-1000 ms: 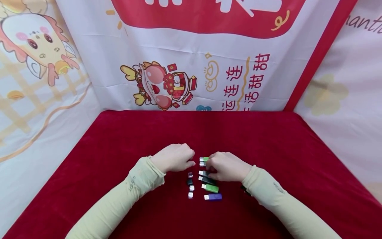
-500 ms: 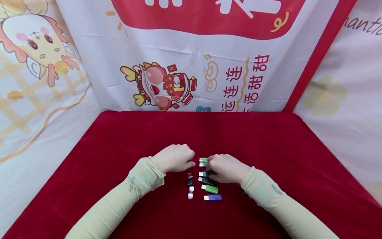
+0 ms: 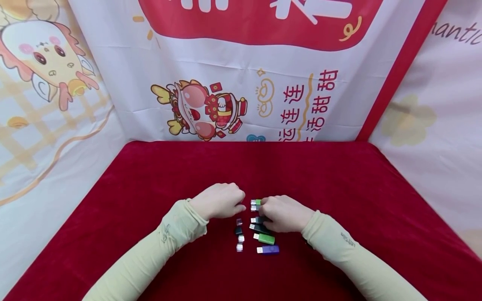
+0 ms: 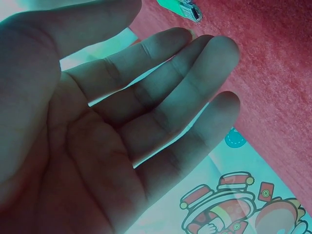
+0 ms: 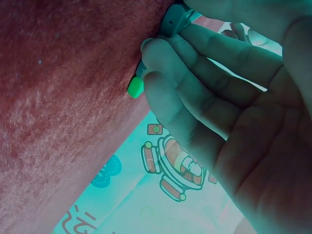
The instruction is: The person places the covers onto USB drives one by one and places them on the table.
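Observation:
My right hand (image 3: 284,212) pinches a dark USB flash drive (image 5: 174,20) between thumb and index finger, at the cloth; its other fingers curve beside it. That black drive (image 3: 256,220) lies in a column of several drives, metal plugs pointing left. Above it are a green drive (image 3: 257,202) and a grey one (image 3: 255,207), both with clear caps and partly covered by the hand. Below lie another black drive (image 3: 258,228), an uncapped green drive (image 3: 266,239) and a purple one (image 3: 270,249). My left hand (image 4: 122,112) holds nothing, fingers loosely bent, left of the column.
Several small loose caps line up left of the drives: a clear one (image 3: 239,222), a black one (image 3: 239,230) and clear ones (image 3: 239,247) nearer me. Red cloth (image 3: 188,163) covers the table. A printed white curtain (image 3: 143,92) hangs behind it.
My right hand has shifted very slightly toward me over the black drive. The left hand, drives and caps hold their places; the head view has tilted a little.

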The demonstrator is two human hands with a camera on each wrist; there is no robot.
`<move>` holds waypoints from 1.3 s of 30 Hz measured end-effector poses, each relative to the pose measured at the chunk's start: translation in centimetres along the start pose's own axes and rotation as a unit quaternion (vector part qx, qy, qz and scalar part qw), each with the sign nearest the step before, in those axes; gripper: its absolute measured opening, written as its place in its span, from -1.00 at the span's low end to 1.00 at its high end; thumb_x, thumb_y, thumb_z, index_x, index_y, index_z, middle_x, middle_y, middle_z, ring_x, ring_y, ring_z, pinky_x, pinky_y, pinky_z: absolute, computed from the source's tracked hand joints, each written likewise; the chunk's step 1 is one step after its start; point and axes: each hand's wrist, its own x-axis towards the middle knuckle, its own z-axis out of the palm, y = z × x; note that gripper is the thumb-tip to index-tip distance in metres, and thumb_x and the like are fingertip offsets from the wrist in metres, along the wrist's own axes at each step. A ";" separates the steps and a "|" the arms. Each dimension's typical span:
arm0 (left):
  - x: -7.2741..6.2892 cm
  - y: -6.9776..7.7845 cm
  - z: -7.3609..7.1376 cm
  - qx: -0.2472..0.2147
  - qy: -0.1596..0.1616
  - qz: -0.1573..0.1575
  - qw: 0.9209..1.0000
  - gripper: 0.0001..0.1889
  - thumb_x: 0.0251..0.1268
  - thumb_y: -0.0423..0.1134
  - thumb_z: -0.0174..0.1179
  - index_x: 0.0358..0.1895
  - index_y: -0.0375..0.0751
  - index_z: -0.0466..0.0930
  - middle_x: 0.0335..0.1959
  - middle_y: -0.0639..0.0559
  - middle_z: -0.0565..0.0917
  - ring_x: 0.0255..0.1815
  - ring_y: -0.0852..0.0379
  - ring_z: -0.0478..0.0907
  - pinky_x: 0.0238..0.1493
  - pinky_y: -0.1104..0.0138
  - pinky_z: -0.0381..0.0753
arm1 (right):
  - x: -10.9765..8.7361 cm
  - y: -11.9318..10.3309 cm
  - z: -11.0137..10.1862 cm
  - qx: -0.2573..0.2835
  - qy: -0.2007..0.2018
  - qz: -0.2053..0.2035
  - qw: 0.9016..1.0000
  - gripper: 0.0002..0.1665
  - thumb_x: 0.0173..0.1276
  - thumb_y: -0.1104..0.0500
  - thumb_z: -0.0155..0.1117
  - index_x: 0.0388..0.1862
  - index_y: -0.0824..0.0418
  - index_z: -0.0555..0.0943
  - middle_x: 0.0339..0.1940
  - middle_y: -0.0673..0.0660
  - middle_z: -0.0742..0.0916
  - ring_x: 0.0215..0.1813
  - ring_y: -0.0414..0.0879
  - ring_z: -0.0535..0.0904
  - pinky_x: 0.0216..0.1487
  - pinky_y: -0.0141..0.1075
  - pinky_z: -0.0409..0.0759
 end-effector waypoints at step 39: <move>-0.4 -0.3 -0.2 0.011 0.007 0.015 1.000 -0.73 0.20 -0.12 0.39 -0.55 0.00 0.50 -0.66 0.20 0.41 -0.63 0.24 0.40 -0.52 0.35 0.44 | -0.9 1.2 -2.8 0.016 0.040 0.012 0.999 -0.88 0.08 0.21 0.50 -0.46 0.15 0.68 -0.54 -0.04 0.61 -0.57 -0.29 0.41 -0.48 -0.43 0.49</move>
